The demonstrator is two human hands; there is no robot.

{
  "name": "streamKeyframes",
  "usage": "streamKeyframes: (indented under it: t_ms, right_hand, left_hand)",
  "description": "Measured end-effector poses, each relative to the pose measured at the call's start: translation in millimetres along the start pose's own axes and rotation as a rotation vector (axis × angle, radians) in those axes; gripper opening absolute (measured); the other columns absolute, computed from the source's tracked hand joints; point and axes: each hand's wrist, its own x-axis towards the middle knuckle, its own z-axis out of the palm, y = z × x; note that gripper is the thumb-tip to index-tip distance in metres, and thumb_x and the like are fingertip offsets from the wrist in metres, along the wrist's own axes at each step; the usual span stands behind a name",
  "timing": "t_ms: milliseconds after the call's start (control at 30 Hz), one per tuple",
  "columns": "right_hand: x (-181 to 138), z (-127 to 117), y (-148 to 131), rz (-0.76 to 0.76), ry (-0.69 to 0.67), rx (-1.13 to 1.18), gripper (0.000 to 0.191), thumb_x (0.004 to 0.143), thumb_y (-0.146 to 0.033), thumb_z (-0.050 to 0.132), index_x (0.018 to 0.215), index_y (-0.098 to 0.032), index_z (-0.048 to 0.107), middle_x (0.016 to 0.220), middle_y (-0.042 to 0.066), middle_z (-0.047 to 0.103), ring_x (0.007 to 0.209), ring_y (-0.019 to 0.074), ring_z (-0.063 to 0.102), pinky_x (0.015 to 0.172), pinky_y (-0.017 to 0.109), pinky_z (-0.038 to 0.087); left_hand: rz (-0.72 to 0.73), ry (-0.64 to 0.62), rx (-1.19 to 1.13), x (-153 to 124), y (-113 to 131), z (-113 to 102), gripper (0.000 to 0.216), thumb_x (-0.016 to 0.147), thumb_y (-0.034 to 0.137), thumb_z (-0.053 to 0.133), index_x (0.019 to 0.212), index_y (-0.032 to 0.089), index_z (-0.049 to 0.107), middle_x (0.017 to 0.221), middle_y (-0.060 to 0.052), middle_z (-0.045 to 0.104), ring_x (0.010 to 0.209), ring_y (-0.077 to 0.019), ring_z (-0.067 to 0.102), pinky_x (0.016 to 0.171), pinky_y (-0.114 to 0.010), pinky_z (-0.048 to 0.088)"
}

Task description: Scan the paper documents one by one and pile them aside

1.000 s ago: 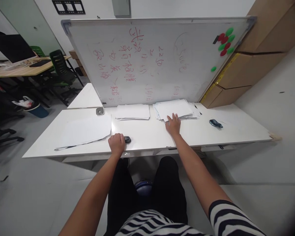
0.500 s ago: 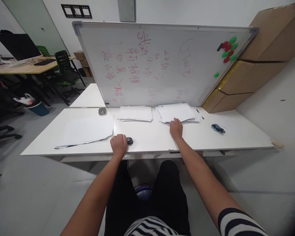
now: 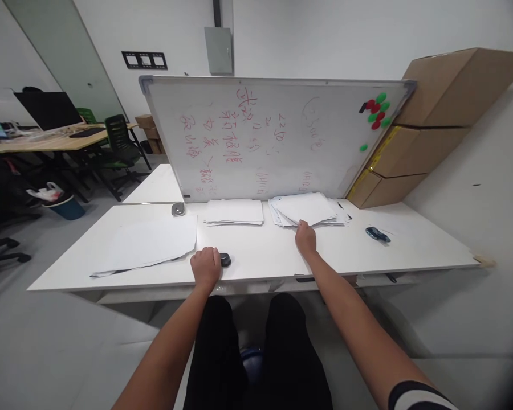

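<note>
On the front part of the white desk (image 3: 248, 250), my left hand (image 3: 206, 266) is closed, knuckles up. A small black rounded object (image 3: 225, 259) sticks out past its thumb side; most of it is hidden, so its kind cannot be told. My right hand (image 3: 306, 238) pinches the near edge of the top paper (image 3: 310, 208) on an untidy stack. Left of that stack lies a neater pile of paper (image 3: 234, 212). Large white sheets (image 3: 147, 245) are spread at the desk's left, beyond my left hand.
A whiteboard (image 3: 248, 142) with red writing and magnets stands along the desk's back edge. Cardboard boxes (image 3: 427, 151) are stacked at the right. A dark blue tool, perhaps a stapler (image 3: 377, 234), lies on the right side. A small grey device (image 3: 178, 209) sits at back left.
The view has tilted up, so everything appears lower. My right hand has drawn the top paper's near corner slightly toward me. My left hand stays beside the black object.
</note>
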Motion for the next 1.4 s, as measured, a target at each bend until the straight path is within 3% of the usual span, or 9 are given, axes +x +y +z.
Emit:
streamKeyframes:
  t_ms: [167,667,1100,1267,1333,1400]
  right_hand:
    - [1.1,0.7,-1.3,-0.011,-0.015,-0.047,0.033,0.092,-0.018,0.032,0.112,-0.009,0.057,0.083,0.013,0.067,0.079,0.0238,0.057,0.073,0.032,0.038]
    - [-4.4,1.0,2.2,-0.211,0.061,0.021,0.030,0.093,-0.016,0.035,0.103,-0.016,0.064,0.090,0.009,0.070,0.088,0.0212,0.060,0.078,0.029,0.043]
    - [-4.0,-9.4,-6.3,-0.140,0.046,0.095,0.028,0.091,-0.014,0.039,0.101,-0.016,0.065,0.089,0.010,0.071,0.090,0.0208,0.062,0.089,0.034,0.046]
    - [-6.5,-30.1,-21.1,-0.190,0.113,0.168,0.028,0.091,-0.018,0.039,0.101,-0.020,0.065,0.096,0.007,0.073,0.088,0.0191,0.065,0.103,0.046,0.038]
    - [-14.5,-48.6,-38.9,-0.134,0.179,0.347,0.027,0.092,-0.025,0.040,0.099,-0.022,0.066,0.096,0.006,0.073,0.087,0.0201,0.066,0.105,0.052,0.035]
    - [-28.4,-73.0,-64.1,0.010,0.259,0.588,0.026,0.090,-0.035,0.044,0.099,-0.023,0.066,0.099,0.007,0.071,0.094,0.0224,0.065,0.100,0.049,0.042]
  left_hand:
    - [0.007,0.008,0.019,0.3,0.5,-1.3,0.038,0.096,0.031,0.026,0.078,0.017,0.056,0.079,-0.007,0.060,0.080,-0.0227,0.053,0.069,-0.034,0.025]
    - [0.005,0.007,0.037,0.7,0.5,-2.2,0.038,0.096,0.031,0.026,0.077,0.017,0.056,0.078,-0.008,0.060,0.080,-0.0227,0.052,0.069,-0.034,0.024]
    - [0.038,-0.013,0.092,0.4,0.3,-8.0,0.040,0.096,0.032,0.025,0.078,0.017,0.057,0.082,-0.008,0.061,0.082,-0.0228,0.054,0.071,-0.033,0.027]
    - [0.035,-0.003,0.035,0.5,-1.1,-4.5,0.038,0.095,0.033,0.027,0.081,0.017,0.059,0.082,-0.010,0.062,0.083,-0.0249,0.054,0.073,-0.035,0.030]
    - [0.012,-0.007,-0.031,0.5,-0.3,-5.5,0.037,0.094,0.032,0.029,0.083,0.017,0.061,0.083,-0.010,0.063,0.085,-0.0255,0.055,0.079,-0.037,0.031]
    - [-0.017,0.025,-0.115,-1.4,0.6,-10.7,0.034,0.092,0.032,0.032,0.088,0.017,0.063,0.091,-0.012,0.064,0.095,-0.0269,0.055,0.089,-0.042,0.030]
